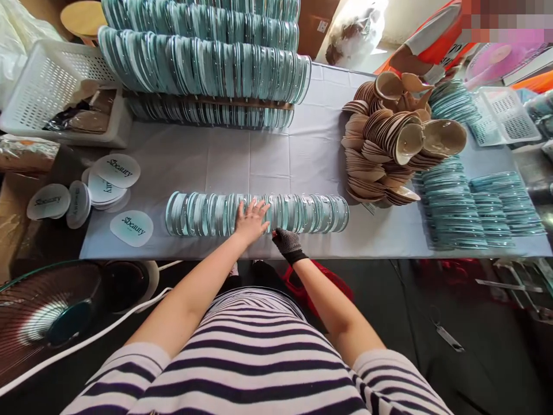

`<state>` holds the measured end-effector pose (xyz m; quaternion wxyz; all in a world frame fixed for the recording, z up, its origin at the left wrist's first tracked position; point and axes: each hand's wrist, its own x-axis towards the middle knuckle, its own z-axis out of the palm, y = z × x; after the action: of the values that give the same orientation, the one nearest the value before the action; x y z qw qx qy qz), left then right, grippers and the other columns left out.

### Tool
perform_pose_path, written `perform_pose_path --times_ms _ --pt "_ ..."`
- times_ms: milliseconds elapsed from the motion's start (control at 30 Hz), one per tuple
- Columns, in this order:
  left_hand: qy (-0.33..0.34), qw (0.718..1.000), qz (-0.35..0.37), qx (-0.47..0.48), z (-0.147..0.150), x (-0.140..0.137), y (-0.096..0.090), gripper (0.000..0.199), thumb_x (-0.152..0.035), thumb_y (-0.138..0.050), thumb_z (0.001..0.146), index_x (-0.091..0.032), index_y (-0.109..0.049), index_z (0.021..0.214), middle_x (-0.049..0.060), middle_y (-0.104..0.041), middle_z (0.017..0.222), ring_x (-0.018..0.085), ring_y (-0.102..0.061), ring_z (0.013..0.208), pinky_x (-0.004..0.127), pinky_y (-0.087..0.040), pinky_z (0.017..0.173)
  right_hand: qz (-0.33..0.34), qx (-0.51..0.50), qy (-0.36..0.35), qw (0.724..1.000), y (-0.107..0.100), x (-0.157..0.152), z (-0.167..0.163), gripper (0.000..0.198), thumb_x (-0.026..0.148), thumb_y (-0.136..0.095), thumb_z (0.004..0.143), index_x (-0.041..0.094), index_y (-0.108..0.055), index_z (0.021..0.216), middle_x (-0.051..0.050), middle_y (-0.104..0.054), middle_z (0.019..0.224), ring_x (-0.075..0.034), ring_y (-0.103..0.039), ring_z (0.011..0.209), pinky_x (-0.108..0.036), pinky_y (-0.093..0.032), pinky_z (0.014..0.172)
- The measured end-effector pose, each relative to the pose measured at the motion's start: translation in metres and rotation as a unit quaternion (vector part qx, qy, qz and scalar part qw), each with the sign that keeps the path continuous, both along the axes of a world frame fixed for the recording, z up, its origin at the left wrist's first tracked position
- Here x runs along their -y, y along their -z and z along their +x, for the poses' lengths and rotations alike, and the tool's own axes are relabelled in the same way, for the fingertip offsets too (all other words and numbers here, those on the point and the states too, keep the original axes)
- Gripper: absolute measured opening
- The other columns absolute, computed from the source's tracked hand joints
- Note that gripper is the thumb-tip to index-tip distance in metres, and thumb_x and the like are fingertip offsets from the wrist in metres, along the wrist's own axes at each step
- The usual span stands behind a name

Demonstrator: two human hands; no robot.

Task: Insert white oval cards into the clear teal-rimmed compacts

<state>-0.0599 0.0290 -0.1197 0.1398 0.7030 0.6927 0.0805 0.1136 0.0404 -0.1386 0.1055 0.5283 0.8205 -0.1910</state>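
The left hand (250, 222) lies with fingers spread on the row of teal discs (257, 213) along the table (276, 155) front edge; the gloved right hand (287, 243), fingers curled, touches the row's near side. Uneven pressure could topple the upright discs.

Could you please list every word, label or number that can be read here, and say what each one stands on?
"Sbeauty" on the oval label at the table's left end.
"Sbeauty" on the oval label nearest the front edge.
"Sbeauty" on the oval label furthest left.
Print on the tilted labels between them: too turned to read.
Orange box, far right: print too blurred.
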Motion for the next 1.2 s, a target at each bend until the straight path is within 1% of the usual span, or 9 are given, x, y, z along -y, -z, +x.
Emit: perform_pose_path --times_ms 133,233,333,467,600,700,800,967,1200 --pt "0.003 1.000 -0.013 -0.006 -0.002 0.000 -0.001 0.059 -0.044 -0.048 0.092 -0.032 -0.038 0.149 0.004 -0.038 0.156 0.029 -0.024 0.148 0.060 -0.002 0.120 -0.034 -0.009 0.043 0.998 0.039 0.023 0.000 0.035 0.033 -0.041 0.100 0.023 -0.069 0.118 -0.008 -0.072 0.114 -0.019 -0.068 0.099 -0.025 -0.046 0.080" --pt "0.004 1.000 -0.017 -0.001 -0.005 0.001 -0.005 0.059 -0.044 -0.048 0.092 -0.032 -0.038 0.149 0.004 -0.038 0.157 0.029 -0.023 0.148 0.060 -0.003 0.120 -0.059 -0.019 0.037 0.997 0.048 0.026 0.005 0.036 0.037 -0.044 0.100 0.026 -0.064 0.126 -0.006 -0.070 0.121 -0.018 -0.067 0.105 -0.025 -0.048 0.085" --pt "-0.007 0.999 -0.031 0.009 -0.003 0.001 -0.011 0.058 -0.042 -0.049 0.092 -0.031 -0.040 0.148 0.005 -0.038 0.157 0.030 -0.023 0.148 0.061 -0.005 0.120 -0.046 -0.044 0.034 0.997 0.029 0.016 0.020 0.034 0.036 -0.044 0.100 0.022 -0.068 0.119 -0.008 -0.072 0.114 -0.019 -0.067 0.103 -0.025 -0.048 0.085" --pt "0.000 1.000 -0.016 0.005 0.018 -0.007 -0.019 0.063 -0.042 -0.053 0.090 -0.029 -0.038 0.150 0.006 -0.030 0.161 0.032 -0.015 0.150 0.060 -0.004 0.120 0.074 -0.092 0.040 0.992 -0.030 -0.045 0.031 0.038 0.034 -0.037 0.101 0.018 -0.067 0.119 -0.011 -0.070 0.115 -0.020 -0.064 0.106 -0.026 -0.046 0.090" --pt "0.040 0.999 -0.025 0.007 0.042 -0.022 -0.016 0.067 -0.041 -0.054 0.089 -0.029 -0.034 0.152 0.006 -0.032 0.160 0.031 -0.017 0.150 0.060 -0.005 0.120 0.035 0.051 0.001 0.998 -0.075 -0.128 0.002 0.032 0.035 -0.052 0.093 0.020 -0.070 0.116 -0.013 -0.068 0.118 -0.024 -0.063 0.108 -0.030 -0.048 0.088" --pt "0.055 0.998 -0.023 0.003 0.048 -0.023 -0.009 0.062 -0.037 -0.053 0.090 -0.029 -0.038 0.150 0.007 -0.034 0.159 0.031 -0.024 0.148 0.063 -0.006 0.119 -0.057 0.141 -0.091 0.984 -0.083 -0.158 -0.033 0.029 0.026 -0.057 0.088 0.014 -0.072 0.110 -0.018 -0.070 0.110 -0.025 -0.068 0.099 -0.031 -0.051 0.081" --pt "0.054 0.999 0.006 -0.005 0.046 -0.021 -0.001 0.060 -0.037 -0.051 0.090 -0.025 -0.040 0.148 0.011 -0.038 0.156 0.032 -0.028 0.146 0.063 -0.006 0.118 -0.047 0.159 -0.223 0.961 -0.075 -0.166 -0.055 0.022 0.017 -0.059 0.085 0.007 -0.072 0.100 -0.021 -0.072 0.097 -0.025 -0.070 0.090 -0.036 -0.053 0.076" --pt "0.034 0.999 0.023 -0.013 0.048 -0.023 0.003 0.058 -0.036 -0.048 0.091 -0.024 -0.041 0.148 0.012 -0.042 0.153 0.032 -0.033 0.143 0.062 -0.004 0.119 0.026 0.081 -0.257 0.963 -0.068 -0.159 -0.033 0.025 0.015 -0.047 0.093 0.008 -0.069 0.103 -0.022 -0.071 0.101 -0.024 -0.069 0.095 -0.038 -0.052 0.080" --pt "0.028 0.999 -0.023 -0.012 0.053 -0.026 -0.010 0.061 -0.038 -0.051 0.090 -0.029 -0.037 0.149 0.008 -0.038 0.156 0.029 -0.028 0.147 0.061 -0.005 0.119 0.042 -0.002 -0.042 0.998 -0.044 -0.060 0.030 0.036 0.027 -0.029 0.104 0.017 -0.062 0.116 -0.013 -0.071 0.107 -0.019 -0.068 0.097 -0.027 -0.047 0.079"
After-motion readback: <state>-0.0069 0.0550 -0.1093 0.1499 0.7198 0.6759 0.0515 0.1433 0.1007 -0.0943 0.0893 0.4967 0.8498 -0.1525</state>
